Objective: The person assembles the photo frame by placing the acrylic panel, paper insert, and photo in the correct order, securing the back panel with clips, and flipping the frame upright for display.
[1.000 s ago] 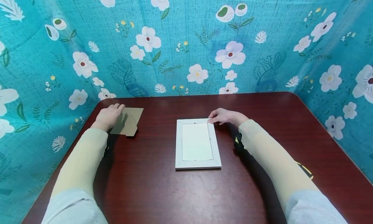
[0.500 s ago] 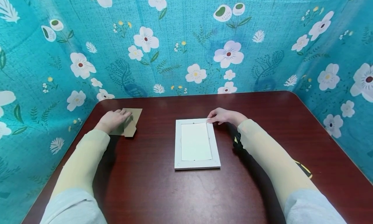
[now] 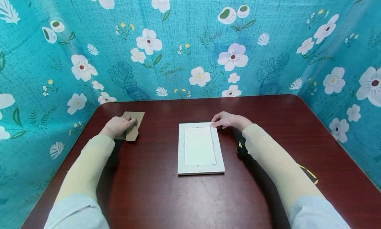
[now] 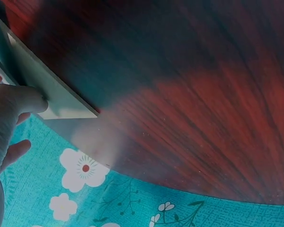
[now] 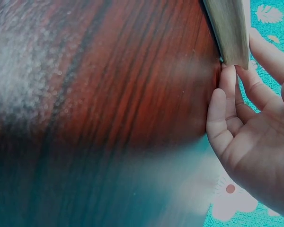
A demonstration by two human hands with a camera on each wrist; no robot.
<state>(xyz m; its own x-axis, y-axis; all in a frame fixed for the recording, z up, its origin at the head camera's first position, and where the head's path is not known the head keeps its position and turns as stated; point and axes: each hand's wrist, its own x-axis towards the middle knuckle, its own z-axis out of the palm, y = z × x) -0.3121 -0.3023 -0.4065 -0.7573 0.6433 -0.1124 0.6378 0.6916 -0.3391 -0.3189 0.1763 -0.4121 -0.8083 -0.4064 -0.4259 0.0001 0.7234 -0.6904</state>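
My left hand grips the brown board at the table's back left, its fingers bent over it near the folded leg. In the left wrist view the thumb of my left hand lies across the edge of the pale board. In the middle, a white frame lies flat around a white sheet. My right hand pinches its back right corner. The right wrist view shows my right hand with fingers around the frame's corner.
A black and yellow object lies beside my right sleeve, partly hidden. Another yellow and black item shows past the right forearm. Dark red table; blue flowered cloth hangs behind and along both sides.
My left hand has moved right and slightly toward me, from beside the brown board onto it near the leg. My right hand stays at the frame's corner.
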